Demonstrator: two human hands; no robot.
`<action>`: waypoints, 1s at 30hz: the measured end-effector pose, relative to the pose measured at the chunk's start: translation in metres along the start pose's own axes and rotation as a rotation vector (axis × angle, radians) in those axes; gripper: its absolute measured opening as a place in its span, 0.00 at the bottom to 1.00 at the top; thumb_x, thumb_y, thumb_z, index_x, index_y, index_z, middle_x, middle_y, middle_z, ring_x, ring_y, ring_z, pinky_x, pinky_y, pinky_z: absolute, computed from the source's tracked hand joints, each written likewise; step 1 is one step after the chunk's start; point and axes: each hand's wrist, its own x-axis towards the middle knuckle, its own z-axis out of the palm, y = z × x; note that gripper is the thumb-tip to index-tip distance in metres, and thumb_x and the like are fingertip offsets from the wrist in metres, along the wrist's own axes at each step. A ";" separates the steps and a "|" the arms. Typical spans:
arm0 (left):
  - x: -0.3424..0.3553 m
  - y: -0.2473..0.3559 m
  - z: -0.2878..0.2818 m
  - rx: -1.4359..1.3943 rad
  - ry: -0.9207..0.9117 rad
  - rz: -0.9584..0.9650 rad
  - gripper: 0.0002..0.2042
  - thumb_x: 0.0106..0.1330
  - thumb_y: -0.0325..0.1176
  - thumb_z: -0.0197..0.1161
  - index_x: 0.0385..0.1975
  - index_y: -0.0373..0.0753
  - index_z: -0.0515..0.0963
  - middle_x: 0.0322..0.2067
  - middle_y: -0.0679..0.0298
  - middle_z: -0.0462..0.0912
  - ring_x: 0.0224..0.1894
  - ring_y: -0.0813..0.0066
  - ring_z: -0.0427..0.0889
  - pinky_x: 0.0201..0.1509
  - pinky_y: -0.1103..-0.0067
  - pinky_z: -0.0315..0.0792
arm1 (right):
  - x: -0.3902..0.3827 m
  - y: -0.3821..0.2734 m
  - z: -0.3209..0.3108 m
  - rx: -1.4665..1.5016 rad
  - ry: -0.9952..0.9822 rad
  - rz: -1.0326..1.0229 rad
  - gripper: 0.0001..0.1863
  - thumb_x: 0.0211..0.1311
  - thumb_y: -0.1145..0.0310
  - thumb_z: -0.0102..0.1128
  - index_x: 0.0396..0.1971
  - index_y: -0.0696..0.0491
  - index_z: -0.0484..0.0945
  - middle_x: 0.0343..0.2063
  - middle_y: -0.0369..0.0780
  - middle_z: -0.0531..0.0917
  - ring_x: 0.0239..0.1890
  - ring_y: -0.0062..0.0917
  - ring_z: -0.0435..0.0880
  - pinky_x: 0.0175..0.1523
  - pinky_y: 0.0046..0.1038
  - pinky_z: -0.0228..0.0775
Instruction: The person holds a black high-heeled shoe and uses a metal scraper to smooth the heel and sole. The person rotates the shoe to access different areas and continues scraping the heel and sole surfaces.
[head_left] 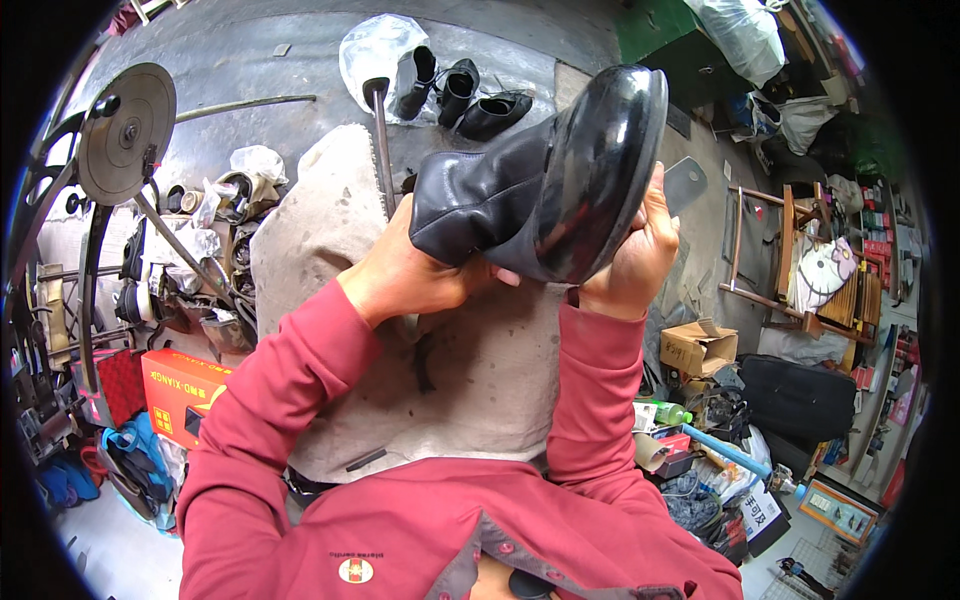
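Observation:
Above my lap I hold a black leather boot (485, 195), tilted so that its glossy rounded end and the rim of its sole face up and right. My left hand (415, 275) grips the soft upper from below, its fingers partly hidden behind the leather. Along the sole side my right hand (635, 255) is closed around the boot's edge; the boot hides some of those fingers too. A stained beige apron cloth (480, 385) covers my lap beneath both hands. Just beyond my left hand stands a thin metal post (382, 150) with a knobbed top.
Several black shoes (458, 92) stand on the floor ahead, beside a clear plastic bag (375, 55). At left is a machine with a round wheel (128, 132), near an orange box (180, 395). A cardboard box (698, 347) and a wooden chair (800, 260) are at right.

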 end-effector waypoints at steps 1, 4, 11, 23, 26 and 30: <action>-0.001 0.000 0.000 0.004 -0.001 -0.010 0.22 0.56 0.32 0.77 0.52 0.40 0.81 0.47 0.54 0.85 0.48 0.49 0.83 0.53 0.66 0.76 | 0.000 0.000 0.000 0.003 -0.007 -0.003 0.16 0.80 0.59 0.48 0.48 0.57 0.77 0.19 0.27 0.58 0.16 0.11 0.51 0.21 0.19 0.48; -0.002 -0.001 -0.002 0.000 0.001 -0.022 0.24 0.55 0.34 0.78 0.53 0.40 0.80 0.48 0.54 0.85 0.50 0.48 0.83 0.54 0.66 0.76 | 0.001 0.002 -0.001 -0.003 -0.023 -0.024 0.16 0.80 0.59 0.48 0.47 0.57 0.78 0.19 0.27 0.58 0.16 0.11 0.52 0.21 0.19 0.48; 0.001 -0.002 0.000 -0.004 0.022 0.022 0.25 0.54 0.34 0.78 0.54 0.40 0.80 0.49 0.54 0.84 0.51 0.48 0.82 0.56 0.66 0.75 | 0.000 0.005 -0.006 -0.102 -0.031 -0.059 0.16 0.80 0.60 0.47 0.48 0.57 0.78 0.19 0.27 0.59 0.16 0.11 0.52 0.20 0.19 0.49; 0.004 -0.007 0.000 0.060 0.025 0.076 0.24 0.52 0.35 0.79 0.51 0.40 0.81 0.48 0.54 0.84 0.51 0.49 0.82 0.55 0.66 0.75 | -0.001 0.007 -0.010 -0.155 0.002 -0.089 0.15 0.79 0.62 0.49 0.46 0.58 0.79 0.19 0.27 0.59 0.16 0.10 0.52 0.20 0.18 0.48; 0.005 -0.009 0.001 0.047 0.032 0.095 0.24 0.52 0.35 0.79 0.51 0.40 0.81 0.48 0.54 0.84 0.51 0.49 0.82 0.55 0.67 0.76 | -0.001 0.008 -0.011 -0.154 0.003 -0.107 0.15 0.79 0.62 0.49 0.46 0.59 0.78 0.19 0.27 0.59 0.16 0.10 0.52 0.20 0.18 0.48; 0.005 -0.006 0.000 0.030 0.032 0.069 0.25 0.52 0.35 0.79 0.52 0.40 0.81 0.48 0.54 0.84 0.51 0.48 0.82 0.55 0.67 0.76 | -0.002 0.007 -0.009 -0.098 0.007 -0.099 0.15 0.79 0.63 0.49 0.47 0.60 0.77 0.19 0.27 0.59 0.16 0.10 0.51 0.20 0.18 0.48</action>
